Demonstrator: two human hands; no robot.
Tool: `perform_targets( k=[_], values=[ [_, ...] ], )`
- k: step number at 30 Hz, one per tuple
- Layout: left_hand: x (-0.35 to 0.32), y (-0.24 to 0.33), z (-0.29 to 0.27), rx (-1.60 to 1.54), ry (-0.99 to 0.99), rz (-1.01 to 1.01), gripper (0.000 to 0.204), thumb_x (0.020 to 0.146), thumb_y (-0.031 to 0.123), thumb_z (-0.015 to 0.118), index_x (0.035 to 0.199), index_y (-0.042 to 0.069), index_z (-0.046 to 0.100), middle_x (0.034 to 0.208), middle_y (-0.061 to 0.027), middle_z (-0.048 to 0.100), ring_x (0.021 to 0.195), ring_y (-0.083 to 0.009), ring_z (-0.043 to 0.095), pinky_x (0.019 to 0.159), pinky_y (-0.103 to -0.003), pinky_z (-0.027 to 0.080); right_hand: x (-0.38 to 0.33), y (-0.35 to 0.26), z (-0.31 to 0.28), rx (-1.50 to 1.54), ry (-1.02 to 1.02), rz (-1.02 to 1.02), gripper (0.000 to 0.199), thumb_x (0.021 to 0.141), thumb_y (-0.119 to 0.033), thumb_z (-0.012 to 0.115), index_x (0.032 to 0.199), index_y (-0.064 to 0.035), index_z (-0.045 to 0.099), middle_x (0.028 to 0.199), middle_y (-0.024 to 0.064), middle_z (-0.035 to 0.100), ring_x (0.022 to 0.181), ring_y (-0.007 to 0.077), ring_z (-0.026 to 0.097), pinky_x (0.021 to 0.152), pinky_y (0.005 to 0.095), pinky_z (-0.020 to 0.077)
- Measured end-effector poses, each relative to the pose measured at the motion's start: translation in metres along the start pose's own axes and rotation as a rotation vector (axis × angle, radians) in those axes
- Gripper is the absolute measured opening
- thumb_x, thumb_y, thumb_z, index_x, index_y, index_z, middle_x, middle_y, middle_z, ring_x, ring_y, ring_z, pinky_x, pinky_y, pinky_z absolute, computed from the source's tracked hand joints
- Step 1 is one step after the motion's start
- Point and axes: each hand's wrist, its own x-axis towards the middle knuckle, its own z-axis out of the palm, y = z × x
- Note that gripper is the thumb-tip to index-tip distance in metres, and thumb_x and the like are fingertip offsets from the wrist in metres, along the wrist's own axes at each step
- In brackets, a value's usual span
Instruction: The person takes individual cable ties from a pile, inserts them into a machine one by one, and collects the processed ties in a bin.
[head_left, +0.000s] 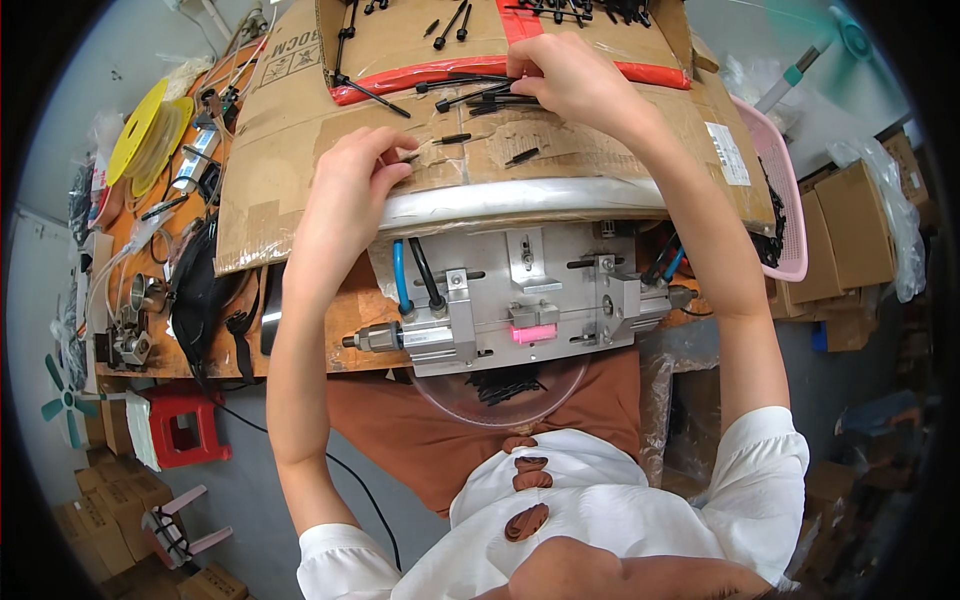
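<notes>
My right hand [565,75] rests on a small bundle of black cable ties [480,95], fingers closed around them, on the flattened cardboard sheet [300,130]. My left hand [355,185] lies palm down on the cardboard nearer me, fingertips touching a single black tie [412,155]. Two more short black pieces [452,138] lie loose between the hands. Beyond, a red-edged cardboard tray [400,80] holds several more black ties. Below the cardboard's curved clear edge sits a metal pneumatic fixture [520,300] with a pink block [533,332] at its middle.
A clear bowl [500,395] with cut black pieces sits on my lap under the fixture. Yellow wire spools [150,130] and tools clutter the wooden bench at left. A pink basket [775,190] stands right, a red stool [185,425] and cardboard boxes on the floor.
</notes>
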Motion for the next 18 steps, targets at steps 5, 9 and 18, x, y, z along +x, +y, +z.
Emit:
perform_targets(
  k=[5, 9, 18],
  values=[
    [0.019, 0.0, 0.021, 0.036, 0.022, 0.086, 0.024, 0.08, -0.002, 0.063, 0.104, 0.001, 0.063, 0.083, -0.012, 0.059, 0.073, -0.0225, 0.057, 0.071, -0.031, 0.047, 0.004, -0.002, 0.012, -0.093, 0.112, -0.393, 0.007, 0.077, -0.007, 0.068, 0.081, -0.0031, 0.065, 0.081, 0.015, 0.065, 0.084, 0.0316, 0.064, 0.072, 0.0414, 0.0504],
    [0.027, 0.002, 0.032, 0.071, -0.003, 0.065, 0.018, 0.079, -0.002, 0.065, 0.097, -0.002, 0.061, 0.084, -0.0141, 0.059, 0.075, -0.0278, 0.059, 0.072, -0.034, 0.048, 0.013, -0.015, 0.031, -0.204, -0.02, -0.34, 0.013, 0.074, -0.008, 0.069, 0.086, -0.0051, 0.063, 0.085, 0.0099, 0.063, 0.089, 0.0302, 0.06, 0.075, 0.0404, 0.0488],
    [0.016, -0.004, 0.02, 0.01, 0.016, 0.02, 0.014, 0.079, -0.002, 0.065, 0.091, -0.004, 0.06, 0.081, -0.0122, 0.057, 0.07, -0.0211, 0.056, 0.068, -0.031, 0.047, 0.024, -0.008, 0.022, 0.023, -0.161, -0.16, 0.016, 0.076, -0.011, 0.071, 0.089, -0.0046, 0.064, 0.072, 0.0128, 0.064, 0.073, 0.0298, 0.062, 0.066, 0.0396, 0.0474]
  ],
)
